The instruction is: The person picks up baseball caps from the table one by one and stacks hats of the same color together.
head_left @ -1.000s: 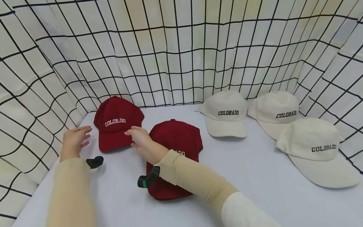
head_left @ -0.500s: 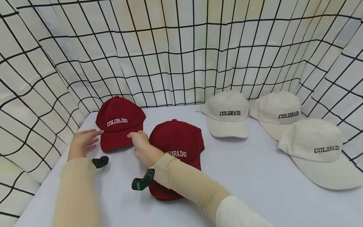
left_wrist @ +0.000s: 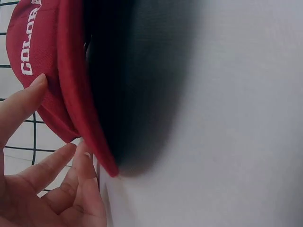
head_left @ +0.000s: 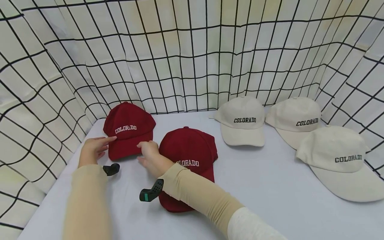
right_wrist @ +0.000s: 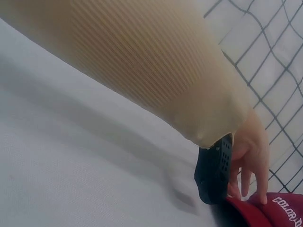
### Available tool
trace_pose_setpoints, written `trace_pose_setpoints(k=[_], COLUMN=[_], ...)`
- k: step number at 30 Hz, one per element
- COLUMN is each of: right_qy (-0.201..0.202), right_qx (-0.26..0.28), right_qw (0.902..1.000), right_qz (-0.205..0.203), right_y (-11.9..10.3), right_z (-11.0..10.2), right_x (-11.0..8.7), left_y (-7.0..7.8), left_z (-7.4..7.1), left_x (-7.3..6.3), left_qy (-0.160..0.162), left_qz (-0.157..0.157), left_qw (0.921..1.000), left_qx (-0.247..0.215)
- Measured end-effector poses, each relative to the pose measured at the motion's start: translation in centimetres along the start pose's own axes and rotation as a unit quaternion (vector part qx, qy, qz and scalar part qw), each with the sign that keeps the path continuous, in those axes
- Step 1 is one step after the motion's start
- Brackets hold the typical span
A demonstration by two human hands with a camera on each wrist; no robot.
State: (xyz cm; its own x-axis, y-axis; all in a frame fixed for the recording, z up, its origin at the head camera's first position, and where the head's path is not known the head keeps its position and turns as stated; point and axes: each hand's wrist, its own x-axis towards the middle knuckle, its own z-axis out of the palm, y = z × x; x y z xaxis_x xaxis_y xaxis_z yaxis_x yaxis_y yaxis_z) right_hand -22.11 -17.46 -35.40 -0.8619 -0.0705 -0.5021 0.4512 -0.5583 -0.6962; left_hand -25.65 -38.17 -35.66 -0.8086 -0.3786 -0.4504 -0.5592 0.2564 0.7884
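Note:
A dark red cap [head_left: 130, 131] with white COLORADO lettering sits at the back left, its brim facing me. My left hand [head_left: 94, 148] is at the brim's left side; one straight digit touches the crown below the lettering, and the other fingers [left_wrist: 52, 172] lie loosely bent by the brim's corner. At the brim's right side is my right hand [head_left: 151, 155], its fingers [right_wrist: 259, 182] reaching down to the cap, partly hidden by the wrist device. A second red cap [head_left: 186, 143] lies under my right forearm, which covers part of its lettering and brim.
Three cream COLORADO caps stand on the right: one cap [head_left: 243, 121] at the back, another cap [head_left: 295, 116] by the far corner, and a nearer cap [head_left: 336, 156] overlapping it. Grid-patterned cloth walls [head_left: 192, 60] enclose the white tabletop [head_left: 255, 186].
My left hand has moved right from beside the back red cap to touch it. My right hand has stayed near the brim's right side. The view has shifted slightly; the caps keep their places.

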Motion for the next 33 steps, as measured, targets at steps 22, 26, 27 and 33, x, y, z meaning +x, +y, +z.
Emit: trace_pose_setpoints(k=[22, 26, 27, 33], right_qy=[-0.031, -0.028, -0.028, -0.024], right_qx=[0.079, 0.078, 0.076, 0.072], right_qw=[0.9959, 0.9961, 0.9963, 0.9970], right_qz=[0.032, 0.032, 0.031, 0.015], right_y=[0.4, 0.4, 0.4, 0.6], right_z=[-0.1, 0.0, 0.0, 0.0], right_x=[0.5, 0.5, 0.5, 0.6], left_y=[0.1, 0.2, 0.2, -0.1], left_z=[-1.1, -1.7, -1.8, -2.4], left_x=[-0.7, -1.0, -1.1, -0.8], left_qy=[-0.057, -0.074, -0.077, -0.114], left_qz=[-0.015, -0.013, -0.014, -0.008], left_qw=[0.9977, 0.9968, 0.9966, 0.9925], left_qx=[-0.034, -0.028, -0.028, -0.043])
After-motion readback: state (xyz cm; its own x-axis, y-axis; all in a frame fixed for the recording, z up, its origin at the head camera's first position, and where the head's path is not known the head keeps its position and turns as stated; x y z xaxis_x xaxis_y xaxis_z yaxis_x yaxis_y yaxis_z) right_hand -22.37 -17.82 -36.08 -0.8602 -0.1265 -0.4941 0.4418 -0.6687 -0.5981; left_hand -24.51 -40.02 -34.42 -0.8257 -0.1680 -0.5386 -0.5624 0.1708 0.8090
